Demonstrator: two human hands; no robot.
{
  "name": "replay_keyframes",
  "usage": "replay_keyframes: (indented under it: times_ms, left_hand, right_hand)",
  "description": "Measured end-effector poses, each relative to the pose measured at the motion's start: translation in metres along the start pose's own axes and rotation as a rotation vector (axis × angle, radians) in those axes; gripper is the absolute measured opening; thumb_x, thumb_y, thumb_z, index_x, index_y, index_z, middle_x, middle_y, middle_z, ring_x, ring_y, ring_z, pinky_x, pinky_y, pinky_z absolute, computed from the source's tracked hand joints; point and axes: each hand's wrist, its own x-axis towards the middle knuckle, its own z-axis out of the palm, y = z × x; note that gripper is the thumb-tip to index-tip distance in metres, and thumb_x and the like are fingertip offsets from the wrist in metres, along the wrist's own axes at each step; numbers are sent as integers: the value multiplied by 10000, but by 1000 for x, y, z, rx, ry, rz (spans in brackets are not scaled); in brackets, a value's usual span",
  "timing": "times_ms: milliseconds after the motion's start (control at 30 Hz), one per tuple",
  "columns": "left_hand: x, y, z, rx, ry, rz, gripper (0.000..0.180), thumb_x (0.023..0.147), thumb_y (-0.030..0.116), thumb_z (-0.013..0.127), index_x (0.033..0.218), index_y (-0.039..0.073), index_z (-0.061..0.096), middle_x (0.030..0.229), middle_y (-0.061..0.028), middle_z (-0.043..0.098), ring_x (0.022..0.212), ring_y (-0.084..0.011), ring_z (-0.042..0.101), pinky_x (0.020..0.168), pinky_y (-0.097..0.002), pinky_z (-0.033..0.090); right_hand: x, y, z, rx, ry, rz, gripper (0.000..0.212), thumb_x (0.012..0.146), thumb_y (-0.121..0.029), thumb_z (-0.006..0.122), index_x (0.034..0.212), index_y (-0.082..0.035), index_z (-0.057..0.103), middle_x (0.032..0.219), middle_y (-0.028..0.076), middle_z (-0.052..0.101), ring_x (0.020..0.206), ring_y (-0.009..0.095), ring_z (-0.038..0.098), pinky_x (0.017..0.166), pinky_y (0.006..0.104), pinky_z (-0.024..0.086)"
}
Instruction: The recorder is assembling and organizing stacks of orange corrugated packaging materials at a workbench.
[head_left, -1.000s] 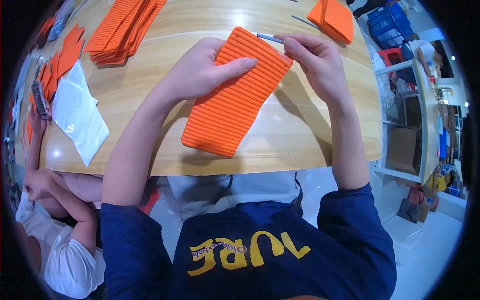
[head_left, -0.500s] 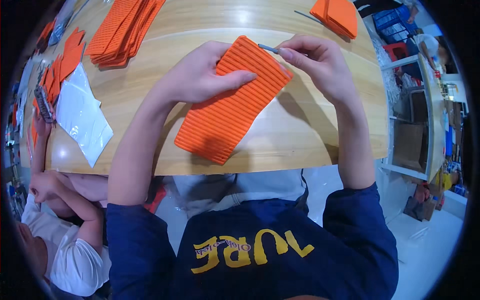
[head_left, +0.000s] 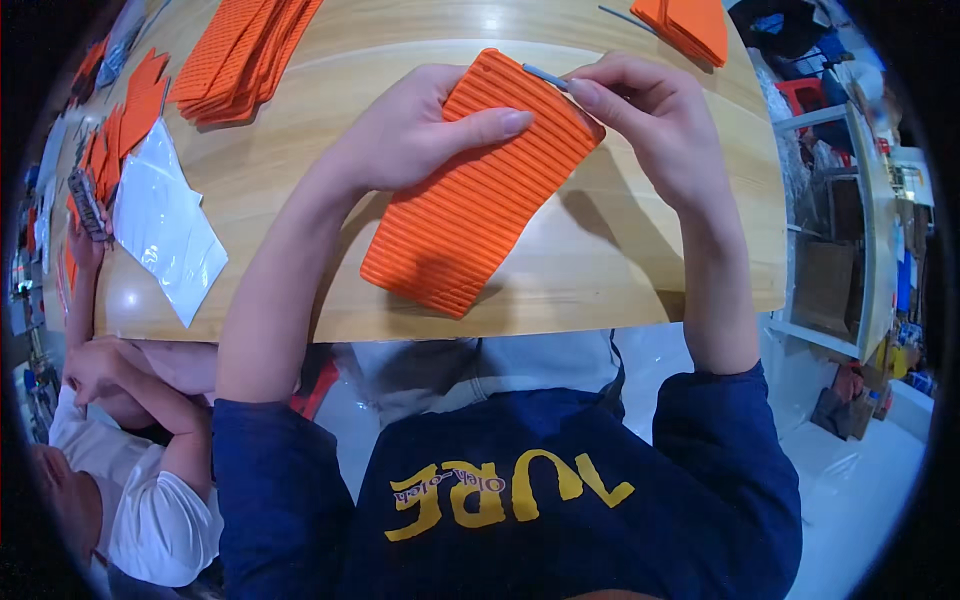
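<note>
My left hand (head_left: 425, 135) grips an orange ribbed rectangular piece (head_left: 450, 215) by its left side, thumb pressed across the ribs and the other fingers hidden behind it. The piece is held at a slant over the wooden table, its lower corner toward me. In my right hand (head_left: 660, 125), a thin grey stick (head_left: 543, 77) is pinched between thumb and fingers. The stick lies along the upper right edge of the piece, its tip close to the top corner. Whether it goes into the edge or only rests against it, I cannot tell.
A stack of orange ribbed pieces (head_left: 235, 65) lies far left, another orange stack (head_left: 690, 28) far right beside a thin grey rod (head_left: 627, 17). Farther left are a glossy white sheet (head_left: 170, 235) and more orange pieces (head_left: 140, 110). A co-worker (head_left: 150, 500) sits at my left.
Both hands and the orange piece appear slightly farther right and up in the picture, as the view shifts a little. The grey stick tilts more, with more of it showing past my right fingers.
</note>
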Motion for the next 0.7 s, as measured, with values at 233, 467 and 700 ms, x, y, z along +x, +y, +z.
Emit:
replay_keyframes:
  times_ms: [233,467,700]
  left_hand:
    - [0,-4,-1,-9,-25,-2,263,972,231,698,1079,-9,693,845,-61,702,652,-98,627,571,-204,497]
    - [0,-5,2,12,-16,18,237,979,222,688,1060,0,691,831,-47,688,650,-90,612,572,-204,484]
    - [2,-8,3,16,-41,36,221,985,214,678,1049,3,688,827,-43,680,652,-89,604,578,-207,482]
  right_hand:
    - [-4,0,8,1,-19,93,179,997,-121,666,1067,33,727,921,93,694,783,134,632,706,216,536]
    - [-6,-1,23,68,89,104,189,994,-109,656,1067,52,721,862,103,703,726,129,648,655,207,547]
    - [-7,-6,30,40,124,96,215,1010,-151,651,1067,52,696,896,87,687,771,105,624,700,206,536]
